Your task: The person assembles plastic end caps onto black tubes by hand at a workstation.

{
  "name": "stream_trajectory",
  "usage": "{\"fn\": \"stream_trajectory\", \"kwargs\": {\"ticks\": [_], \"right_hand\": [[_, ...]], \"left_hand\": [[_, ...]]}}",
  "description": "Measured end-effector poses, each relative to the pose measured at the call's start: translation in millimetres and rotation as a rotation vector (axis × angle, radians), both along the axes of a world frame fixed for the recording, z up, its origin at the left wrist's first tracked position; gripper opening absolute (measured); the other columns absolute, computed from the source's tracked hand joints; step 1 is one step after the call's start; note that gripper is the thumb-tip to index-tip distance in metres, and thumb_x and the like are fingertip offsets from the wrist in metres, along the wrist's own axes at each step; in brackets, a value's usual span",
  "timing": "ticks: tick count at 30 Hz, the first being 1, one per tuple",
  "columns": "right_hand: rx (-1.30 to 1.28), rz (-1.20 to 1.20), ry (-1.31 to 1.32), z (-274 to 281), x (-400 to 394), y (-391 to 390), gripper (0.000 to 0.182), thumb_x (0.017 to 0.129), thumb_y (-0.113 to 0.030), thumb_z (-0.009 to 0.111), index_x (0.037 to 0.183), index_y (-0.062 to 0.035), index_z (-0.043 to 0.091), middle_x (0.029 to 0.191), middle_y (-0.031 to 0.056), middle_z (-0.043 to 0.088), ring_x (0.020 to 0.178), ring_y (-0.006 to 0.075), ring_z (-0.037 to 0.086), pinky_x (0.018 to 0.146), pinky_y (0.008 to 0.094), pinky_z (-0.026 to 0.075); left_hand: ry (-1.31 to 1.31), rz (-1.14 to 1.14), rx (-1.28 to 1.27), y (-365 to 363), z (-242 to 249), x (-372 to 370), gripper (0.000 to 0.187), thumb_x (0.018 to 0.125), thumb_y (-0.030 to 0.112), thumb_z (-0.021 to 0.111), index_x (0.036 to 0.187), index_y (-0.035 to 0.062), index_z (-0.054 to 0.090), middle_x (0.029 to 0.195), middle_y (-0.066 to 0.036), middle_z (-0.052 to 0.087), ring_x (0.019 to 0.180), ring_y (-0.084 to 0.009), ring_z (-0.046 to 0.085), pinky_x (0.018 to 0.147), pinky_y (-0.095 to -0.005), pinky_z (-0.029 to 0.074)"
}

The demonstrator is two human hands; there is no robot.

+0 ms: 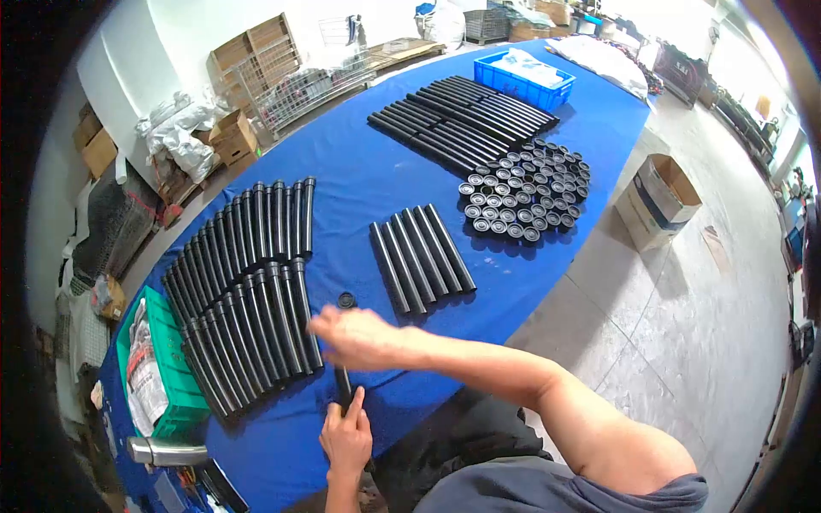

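My left hand [346,438] is wrapped round a black tube [343,386] near the front edge of the blue-covered table. Over the tube's upper part is my right hand [355,338], its fingers curled but smeared by motion; I cannot tell what they grip. Just beyond it, in line with the tube, shows a round black cap [345,300]. To the left lie two rows of black tubes with collared ends [248,308]. Several plain black tubes [422,259] lie side by side farther up the table.
Many round black caps [526,190] are spread at the right, beside a larger batch of tubes [462,124]. A blue crate [523,79] stands at the back, a green crate [171,363] at the left. On the floor stands a cardboard box [657,203].
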State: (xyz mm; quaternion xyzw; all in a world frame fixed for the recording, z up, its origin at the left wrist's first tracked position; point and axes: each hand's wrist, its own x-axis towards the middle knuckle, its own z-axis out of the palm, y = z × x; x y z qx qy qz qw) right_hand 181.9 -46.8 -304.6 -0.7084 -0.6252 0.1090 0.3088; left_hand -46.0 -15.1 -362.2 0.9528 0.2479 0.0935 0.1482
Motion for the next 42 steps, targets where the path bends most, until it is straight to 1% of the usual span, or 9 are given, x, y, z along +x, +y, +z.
{"fn": "stream_trajectory", "kwargs": {"ticks": [4, 8, 16, 20, 21, 24, 25, 30, 42], "right_hand": [[0.178, 0.313, 0.356, -33.6, -36.4, 0.8, 0.016, 0.080, -0.014, 0.067, 0.086, 0.0004, 0.066, 0.078, 0.0238, 0.068, 0.079, 0.0454, 0.067, 0.071, 0.0530, 0.054], [0.219, 0.605, 0.431, -88.3, -59.6, 11.0, 0.027, 0.080, -0.011, 0.066, 0.103, 0.0020, 0.068, 0.085, 0.0243, 0.070, 0.084, 0.0433, 0.069, 0.075, 0.0495, 0.054], [0.164, 0.773, 0.712, -100.6, -57.2, -2.7, 0.073, 0.076, -0.007, 0.073, 0.144, -0.0020, 0.046, 0.096, 0.0191, 0.069, 0.088, 0.0341, 0.068, 0.080, 0.0448, 0.053], [0.254, 0.771, 0.899, -93.5, -49.6, -3.9, 0.062, 0.079, -0.013, 0.074, 0.137, -0.0018, 0.054, 0.102, 0.0182, 0.070, 0.091, 0.0339, 0.068, 0.081, 0.0427, 0.052], [0.236, 0.712, 0.903, -95.2, -47.9, -1.8, 0.057, 0.080, -0.014, 0.075, 0.133, -0.0016, 0.057, 0.101, 0.0179, 0.070, 0.090, 0.0338, 0.068, 0.081, 0.0425, 0.052], [0.174, 0.557, 0.974, -92.0, -41.5, -2.1, 0.044, 0.081, -0.020, 0.076, 0.119, -0.0004, 0.065, 0.097, 0.0173, 0.072, 0.088, 0.0325, 0.070, 0.080, 0.0417, 0.053], [0.119, 0.529, 0.983, -86.0, -35.6, -2.8, 0.044, 0.080, -0.021, 0.077, 0.117, 0.0002, 0.066, 0.099, 0.0180, 0.073, 0.090, 0.0324, 0.070, 0.081, 0.0419, 0.054], [0.135, 0.498, 0.998, -98.0, -38.9, 3.2, 0.045, 0.083, -0.023, 0.077, 0.121, -0.0012, 0.065, 0.107, 0.0181, 0.072, 0.100, 0.0311, 0.070, 0.087, 0.0397, 0.054], [0.044, 0.602, 1.050, -83.9, -14.3, -4.6, 0.041, 0.083, -0.027, 0.078, 0.115, -0.0043, 0.071, 0.102, 0.0162, 0.075, 0.097, 0.0306, 0.073, 0.087, 0.0395, 0.056]], "left_hand": [[-0.174, 0.128, -0.290, -8.3, -8.5, -40.9, 0.039, 0.089, 0.010, 0.064, 0.127, 0.0060, 0.066, 0.101, -0.017, 0.061, 0.081, -0.0370, 0.063, 0.074, -0.0446, 0.052], [-0.505, 0.546, -0.617, -19.5, -1.5, -65.8, 0.030, 0.096, 0.007, 0.054, 0.123, -0.0021, 0.063, 0.097, -0.004, 0.063, 0.084, -0.0109, 0.055, 0.076, -0.0290, 0.044], [-0.712, 0.797, -1.183, -5.1, 29.4, -35.7, 0.043, 0.101, 0.019, 0.059, 0.140, 0.0026, 0.052, 0.085, 0.000, 0.060, 0.062, -0.0061, 0.052, 0.048, -0.0263, 0.044], [-0.639, 0.791, -1.220, -4.2, 50.6, -2.9, 0.037, 0.104, 0.022, 0.058, 0.138, 0.0072, 0.059, 0.095, -0.005, 0.069, 0.059, -0.0103, 0.056, 0.047, -0.0243, 0.045], [-0.591, 0.818, -1.147, -6.3, 55.8, 2.1, 0.048, 0.104, 0.017, 0.057, 0.150, 0.0066, 0.045, 0.064, 0.000, 0.050, 0.047, -0.0078, 0.041, 0.042, -0.0229, 0.035], [-0.489, 0.612, -0.598, 6.0, 52.1, -10.1, 0.052, 0.099, 0.013, 0.059, 0.148, 0.0027, 0.046, 0.074, 0.003, 0.056, 0.053, -0.0069, 0.048, 0.046, -0.0242, 0.039], [-0.420, 0.546, -0.364, 20.2, 44.4, -20.3, 0.061, 0.090, 0.005, 0.063, 0.148, 0.0010, 0.045, 0.097, -0.005, 0.062, 0.074, -0.0151, 0.061, 0.068, -0.0280, 0.050], [-0.059, 0.106, 0.131, 31.7, 28.2, -13.4, 0.068, 0.077, -0.001, 0.068, 0.142, -0.0013, 0.048, 0.142, -0.022, 0.052, 0.130, -0.0359, 0.053, 0.111, -0.0469, 0.041], [0.062, 0.340, -0.384, 36.4, 45.0, -11.0, 0.032, 0.082, 0.004, 0.075, 0.112, -0.0007, 0.064, 0.104, -0.016, 0.073, 0.101, -0.0255, 0.072, 0.090, -0.0365, 0.055]]}}
